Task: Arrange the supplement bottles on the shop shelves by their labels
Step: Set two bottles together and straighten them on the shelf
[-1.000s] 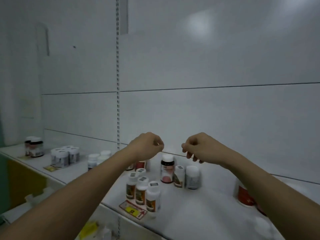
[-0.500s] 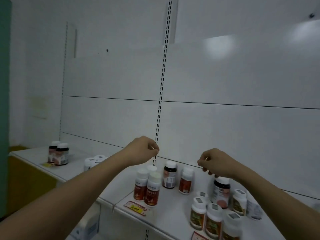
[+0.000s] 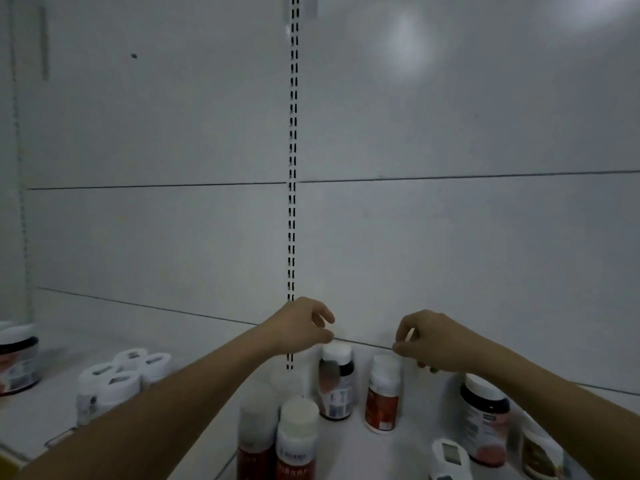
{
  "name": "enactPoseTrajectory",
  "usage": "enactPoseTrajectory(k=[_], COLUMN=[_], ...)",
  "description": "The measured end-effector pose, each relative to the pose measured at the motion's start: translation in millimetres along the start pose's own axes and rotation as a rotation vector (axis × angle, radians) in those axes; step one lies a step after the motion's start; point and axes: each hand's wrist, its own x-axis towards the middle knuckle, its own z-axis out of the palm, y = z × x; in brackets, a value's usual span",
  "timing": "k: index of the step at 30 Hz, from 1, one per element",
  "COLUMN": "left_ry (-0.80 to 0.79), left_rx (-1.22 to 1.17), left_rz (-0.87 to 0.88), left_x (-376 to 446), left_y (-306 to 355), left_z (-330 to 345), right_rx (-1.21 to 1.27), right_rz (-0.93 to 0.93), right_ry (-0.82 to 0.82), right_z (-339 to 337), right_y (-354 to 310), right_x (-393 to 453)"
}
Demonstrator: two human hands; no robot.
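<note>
Both arms reach forward over a white shelf (image 3: 398, 448) against a white panelled back wall (image 3: 450, 237). Left hand (image 3: 301, 325) raised, fingers curled loosely, thumb and forefinger apart, holding nothing. Right hand (image 3: 427, 339) at about the same height, fingers curled with tips drawn together — whether it pinches anything cannot be told.

Just below the left hand stands a dark bottle with white cap (image 3: 336, 382), upright, apart from the fingers. Beside it to the right a white bottle with red label (image 3: 382, 393), under the right hand, not touched. Nearer the camera two red-labelled bottles with white caps (image 3: 296, 441) stand side by side, touching. Far right a large dark bottle (image 3: 485, 420), a smaller bottle (image 3: 540, 452) beside it, blurred, and a white cap with a grey tag (image 3: 448, 457) low in front.

On the left section of shelf — a cluster of white bottles (image 3: 117, 379), and a dark jar (image 3: 17, 358) at the left edge. A slotted upright strip (image 3: 292, 168) runs down the wall, ending behind the left wrist
</note>
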Motion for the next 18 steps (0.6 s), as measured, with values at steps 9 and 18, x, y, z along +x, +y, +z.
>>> enactPoseTrajectory(k=[9,18], left_ry=[-0.328,-0.423], left_rx=[0.266,0.237], left_rz=[0.206,0.280], left_x=[67.1,81.6], left_y=[-28.2,-48.7], left_z=[41.3,33.0], right_rx=[-0.229,-0.032], right_rz=[-0.069,-0.069], right_ry=[-0.151,-0.242], right_z=[38.7,41.9], right_y=[13.9,3.7], right_x=[51.5,59.4])
